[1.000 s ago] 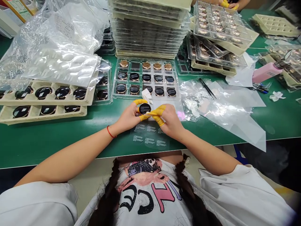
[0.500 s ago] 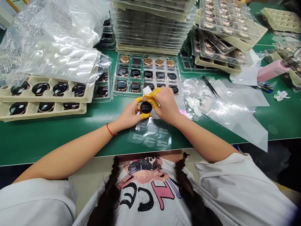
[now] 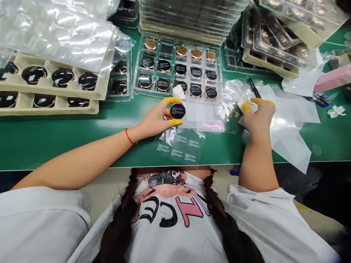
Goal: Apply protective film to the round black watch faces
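Note:
My left hand (image 3: 159, 116), yellow covers on its fingertips, is closed around the rim of a round watch head (image 3: 177, 111). Its black face, with small white printed lines, is turned up. Over to the right, my right hand (image 3: 257, 111) is open above clear film scraps, its yellow-covered thumb and forefinger apart. Black tweezers (image 3: 253, 88) lie just beyond those fingers. A pale scrap (image 3: 240, 103) shows by the thumb; whether it sticks to it I cannot tell. Below the watch head lies a clear sheet of printed round labels (image 3: 181, 149).
A clear tray (image 3: 177, 82) holding several watch heads lies ahead, before a tall tray stack (image 3: 189, 22). Cream trays (image 3: 55, 93) of black-faced watch heads stand left under plastic sheets (image 3: 63, 40). More stacked trays (image 3: 271, 62) and a pink bottle (image 3: 333, 78) are at right.
My right hand has left the watch head and moved right, to the tweezers, its fingers spreading. My left hand still holds the watch head. The view has shifted slightly.

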`<act>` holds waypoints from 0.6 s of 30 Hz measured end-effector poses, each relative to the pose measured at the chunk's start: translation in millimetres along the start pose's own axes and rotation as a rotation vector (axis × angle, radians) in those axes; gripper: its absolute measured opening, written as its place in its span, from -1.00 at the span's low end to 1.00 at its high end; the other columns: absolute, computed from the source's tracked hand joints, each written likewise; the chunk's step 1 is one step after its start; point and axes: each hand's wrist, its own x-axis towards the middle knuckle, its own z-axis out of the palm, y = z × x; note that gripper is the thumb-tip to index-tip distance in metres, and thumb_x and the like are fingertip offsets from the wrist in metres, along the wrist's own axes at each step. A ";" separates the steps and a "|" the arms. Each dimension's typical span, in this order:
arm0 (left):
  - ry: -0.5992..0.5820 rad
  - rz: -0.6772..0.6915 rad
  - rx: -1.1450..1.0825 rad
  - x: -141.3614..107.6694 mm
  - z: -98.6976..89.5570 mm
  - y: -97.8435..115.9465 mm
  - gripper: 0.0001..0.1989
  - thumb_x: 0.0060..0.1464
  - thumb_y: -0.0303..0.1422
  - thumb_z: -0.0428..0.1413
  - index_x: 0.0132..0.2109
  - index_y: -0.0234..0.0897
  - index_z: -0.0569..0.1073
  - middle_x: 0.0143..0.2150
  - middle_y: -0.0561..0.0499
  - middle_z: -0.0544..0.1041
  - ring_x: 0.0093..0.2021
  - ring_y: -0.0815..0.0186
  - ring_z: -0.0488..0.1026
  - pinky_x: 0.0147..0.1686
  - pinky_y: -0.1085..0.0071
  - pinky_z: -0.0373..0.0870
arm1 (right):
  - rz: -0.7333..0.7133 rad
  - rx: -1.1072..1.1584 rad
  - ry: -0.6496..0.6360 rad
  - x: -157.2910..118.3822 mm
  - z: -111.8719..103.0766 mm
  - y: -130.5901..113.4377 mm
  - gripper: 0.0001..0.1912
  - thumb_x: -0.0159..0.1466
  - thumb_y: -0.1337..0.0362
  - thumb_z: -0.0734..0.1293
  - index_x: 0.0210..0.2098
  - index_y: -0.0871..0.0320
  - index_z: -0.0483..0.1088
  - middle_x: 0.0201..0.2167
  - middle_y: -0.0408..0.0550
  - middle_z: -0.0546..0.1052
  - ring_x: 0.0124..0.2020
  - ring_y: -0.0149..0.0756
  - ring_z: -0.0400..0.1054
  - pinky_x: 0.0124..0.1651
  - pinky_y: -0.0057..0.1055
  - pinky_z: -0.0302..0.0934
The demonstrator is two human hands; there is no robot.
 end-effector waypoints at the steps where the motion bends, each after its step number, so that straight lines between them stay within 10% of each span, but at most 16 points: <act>1: 0.005 0.008 0.007 -0.2 -0.1 -0.7 -0.42 -0.12 -0.50 0.29 0.07 -0.26 0.28 -0.38 0.12 0.47 -0.38 0.40 0.47 -0.37 0.46 0.38 | 0.015 -0.060 0.063 -3.4 3.7 -8.4 -0.75 0.29 0.05 0.26 -0.10 -0.03 0.40 -0.07 0.11 0.37 0.17 0.16 0.15 0.19 0.31 -0.06; 3: 0.007 0.017 0.017 -1.0 -0.1 -1.8 -0.38 -0.13 -0.51 0.30 0.10 -0.25 0.30 -0.37 0.11 0.48 -0.36 0.38 0.47 -0.35 0.45 0.38 | 0.049 -0.102 0.106 -8.5 21.1 -44.3 -0.74 0.32 0.06 0.23 -0.13 0.03 0.44 -0.10 0.09 0.39 0.13 0.13 0.18 0.22 0.25 -0.03; 7: -0.005 0.052 -0.023 -2.8 0.0 -4.0 -0.30 -0.11 -0.45 0.31 0.20 -0.16 0.28 -0.18 0.03 0.52 -0.25 0.29 0.51 -0.25 0.34 0.45 | 0.091 0.241 -0.388 -9.9 77.0 -131.5 -0.75 0.34 0.09 0.22 -0.09 0.04 0.39 -0.22 -0.07 0.47 -0.17 -0.19 0.37 -0.03 -0.06 0.29; 10: 0.013 0.045 -0.090 -2.1 -0.7 -2.9 -0.20 -0.07 -0.42 0.29 0.29 -0.14 0.15 -0.15 0.01 0.54 -0.23 0.25 0.55 -0.19 0.28 0.46 | 0.048 0.286 -0.510 10.0 105.6 -163.3 -0.76 0.29 0.14 0.30 -0.08 0.07 0.34 -0.37 -0.16 0.44 -0.32 -0.31 0.34 -0.20 -0.26 0.29; 18: -0.022 -0.080 -0.152 -1.5 1.1 6.8 -0.35 0.06 -0.52 0.14 0.26 -0.41 0.09 -0.45 0.09 0.55 -0.28 0.32 0.57 -0.13 0.29 0.42 | 0.052 0.058 -0.112 174.2 167.6 -154.5 -0.87 0.28 0.38 0.31 -0.21 0.11 0.25 -0.19 -0.12 0.46 -0.30 -0.45 0.20 -0.09 -0.37 0.21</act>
